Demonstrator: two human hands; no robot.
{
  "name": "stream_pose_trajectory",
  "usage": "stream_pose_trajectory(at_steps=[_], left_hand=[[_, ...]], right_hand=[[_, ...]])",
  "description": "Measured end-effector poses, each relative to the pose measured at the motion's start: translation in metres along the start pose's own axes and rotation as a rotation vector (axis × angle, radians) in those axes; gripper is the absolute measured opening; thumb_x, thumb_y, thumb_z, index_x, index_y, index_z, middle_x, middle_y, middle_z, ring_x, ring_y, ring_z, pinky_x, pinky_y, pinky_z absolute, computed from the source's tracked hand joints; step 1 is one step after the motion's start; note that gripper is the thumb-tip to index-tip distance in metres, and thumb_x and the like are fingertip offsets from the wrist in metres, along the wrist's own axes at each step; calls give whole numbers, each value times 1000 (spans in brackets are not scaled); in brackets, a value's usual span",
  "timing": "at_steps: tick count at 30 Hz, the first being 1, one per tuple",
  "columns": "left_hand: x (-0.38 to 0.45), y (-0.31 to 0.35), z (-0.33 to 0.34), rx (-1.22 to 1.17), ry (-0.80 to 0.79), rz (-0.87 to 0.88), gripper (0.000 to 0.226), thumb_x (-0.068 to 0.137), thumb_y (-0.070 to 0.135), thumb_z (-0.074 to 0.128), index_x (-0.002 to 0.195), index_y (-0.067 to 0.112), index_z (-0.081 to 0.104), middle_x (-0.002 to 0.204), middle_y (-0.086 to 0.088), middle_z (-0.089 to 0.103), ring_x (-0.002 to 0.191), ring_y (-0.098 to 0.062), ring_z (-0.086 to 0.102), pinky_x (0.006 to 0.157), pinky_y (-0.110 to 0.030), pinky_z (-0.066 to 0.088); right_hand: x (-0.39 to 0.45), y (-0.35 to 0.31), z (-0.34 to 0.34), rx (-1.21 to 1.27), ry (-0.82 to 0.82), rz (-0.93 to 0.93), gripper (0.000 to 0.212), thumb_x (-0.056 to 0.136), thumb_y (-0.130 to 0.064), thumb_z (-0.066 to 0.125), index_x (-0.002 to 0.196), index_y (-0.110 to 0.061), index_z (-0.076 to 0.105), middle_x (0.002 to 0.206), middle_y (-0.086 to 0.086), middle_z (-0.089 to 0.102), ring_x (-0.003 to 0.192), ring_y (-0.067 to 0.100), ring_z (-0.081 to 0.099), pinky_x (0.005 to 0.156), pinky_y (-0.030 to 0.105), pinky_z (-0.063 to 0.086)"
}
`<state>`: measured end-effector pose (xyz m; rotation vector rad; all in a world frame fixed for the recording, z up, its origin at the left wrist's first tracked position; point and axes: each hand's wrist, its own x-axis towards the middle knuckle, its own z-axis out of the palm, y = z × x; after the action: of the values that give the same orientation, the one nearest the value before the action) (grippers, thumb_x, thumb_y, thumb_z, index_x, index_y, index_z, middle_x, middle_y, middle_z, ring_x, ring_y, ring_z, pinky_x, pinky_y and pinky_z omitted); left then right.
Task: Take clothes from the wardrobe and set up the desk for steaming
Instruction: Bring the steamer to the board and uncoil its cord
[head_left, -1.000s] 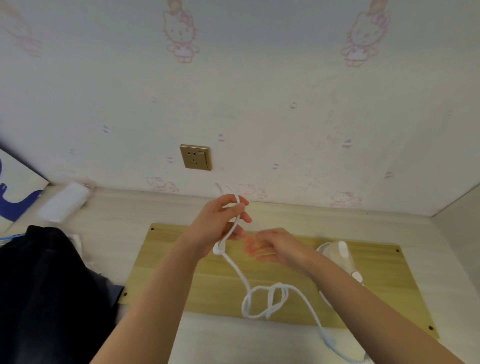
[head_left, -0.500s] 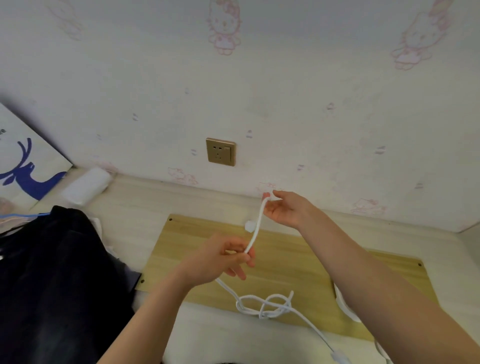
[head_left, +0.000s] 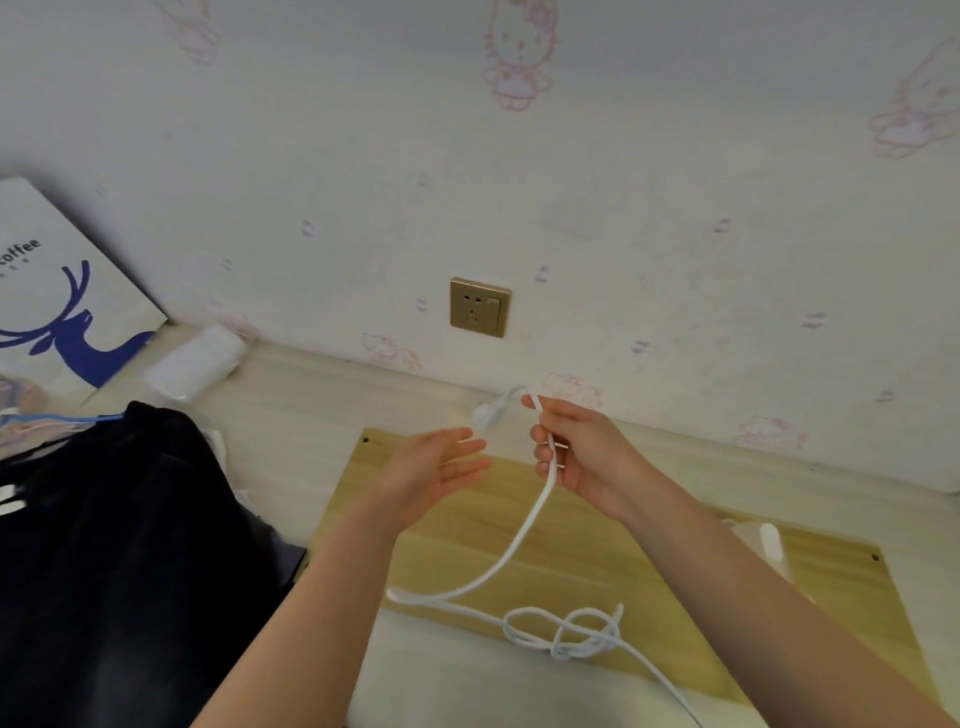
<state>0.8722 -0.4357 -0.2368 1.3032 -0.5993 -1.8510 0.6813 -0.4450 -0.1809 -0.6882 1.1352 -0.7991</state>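
Observation:
My right hand (head_left: 582, 454) grips a white power cord (head_left: 519, 540) near its end, and the white plug (head_left: 485, 414) hangs just left of my fingers. The cord runs down over a yellow wooden board (head_left: 649, 582) into a loose tangle (head_left: 571, 631) at the board's front edge. Palm up with fingers straight, my left hand (head_left: 434, 470) hovers beside the cord and holds nothing. A gold wall socket (head_left: 479, 307) sits on the wall above the plug. Dark clothes (head_left: 119, 545) lie on the desk at the left. Part of a white steamer (head_left: 769, 540) shows behind my right forearm.
A white paper bag with a blue deer (head_left: 62, 306) leans on the wall at far left. Beside it lies a white roll (head_left: 200, 358). A light blue hanger (head_left: 57, 418) pokes out above the dark clothes. The light wooden desk (head_left: 291, 415) meets the wallpapered wall.
My left hand has let go of the cord and opened. My right hand has slid its grip along the cord, and the plug now dangles free to the left of it.

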Motion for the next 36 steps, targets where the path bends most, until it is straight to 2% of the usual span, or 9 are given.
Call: stream_pose_trajectory(at_steps=[9, 13, 16, 19, 22, 23, 27, 32, 36], left_hand=[[39, 22, 3, -709, 64, -252, 62, 96, 13, 55, 140, -16, 22, 124, -35, 54, 94, -42, 67, 67, -51, 58], [42, 31, 3, -776, 117, -146, 41, 94, 1, 55, 131, -9, 40, 127, -31, 51, 95, -44, 63, 57, -51, 59], [39, 38, -3, -777, 184, -92, 28, 90, -5, 58, 117, -1, 50, 112, -28, 53, 96, -42, 63, 52, -46, 59], [35, 41, -7, -660, 231, 1, 26, 87, -6, 62, 111, -2, 52, 104, -25, 57, 85, -36, 67, 56, -39, 59], [34, 39, -2, -274, 344, 214, 42, 83, -4, 69, 118, 0, 46, 104, -26, 62, 80, -33, 72, 64, -39, 59], [33, 39, 2, -166, 368, 265, 44, 82, -4, 70, 117, 3, 45, 104, -26, 62, 80, -33, 72, 65, -41, 60], [30, 38, 12, 59, 361, 350, 44, 83, 0, 71, 117, 9, 45, 100, -18, 65, 79, -28, 73, 71, -44, 61], [32, 34, 6, 95, 236, 314, 38, 92, 8, 60, 129, 14, 52, 111, -9, 66, 93, -26, 71, 82, -43, 58], [30, 34, 8, 50, 202, 279, 31, 98, 16, 43, 124, 14, 60, 110, -9, 66, 88, -23, 67, 75, -35, 57]], right_hand=[[-13, 21, 6, -227, -131, -11, 31, 97, -7, 50, 121, -18, 65, 71, 5, 60, 59, 16, 52, 59, 29, 46], [-15, 26, 3, -277, -155, 58, 30, 94, -1, 52, 115, -14, 68, 75, 6, 64, 61, 17, 57, 62, 29, 50], [-14, 31, 1, -296, -154, 122, 28, 91, 3, 50, 106, -11, 70, 76, 7, 67, 62, 20, 61, 66, 34, 55], [-9, 36, -1, -462, -63, 143, 25, 91, 2, 47, 98, -10, 68, 80, 10, 67, 69, 23, 64, 72, 39, 57], [3, 44, 2, -1151, 127, -94, 26, 91, -6, 46, 107, -14, 65, 105, 7, 66, 95, 22, 63, 89, 35, 51], [6, 44, 8, -1211, 182, -202, 28, 91, -7, 46, 113, -14, 62, 114, 6, 63, 100, 21, 60, 91, 31, 48], [14, 30, 36, -1129, 233, -451, 35, 94, -12, 46, 129, -15, 54, 128, 1, 53, 111, 16, 55, 96, 27, 43], [28, 15, 47, -1085, 197, -521, 39, 95, -13, 46, 134, -17, 50, 135, 0, 50, 120, 15, 50, 102, 29, 41], [42, 10, 53, -1082, 156, -535, 40, 95, -11, 47, 135, -17, 50, 136, 3, 52, 120, 17, 52, 102, 30, 42]])
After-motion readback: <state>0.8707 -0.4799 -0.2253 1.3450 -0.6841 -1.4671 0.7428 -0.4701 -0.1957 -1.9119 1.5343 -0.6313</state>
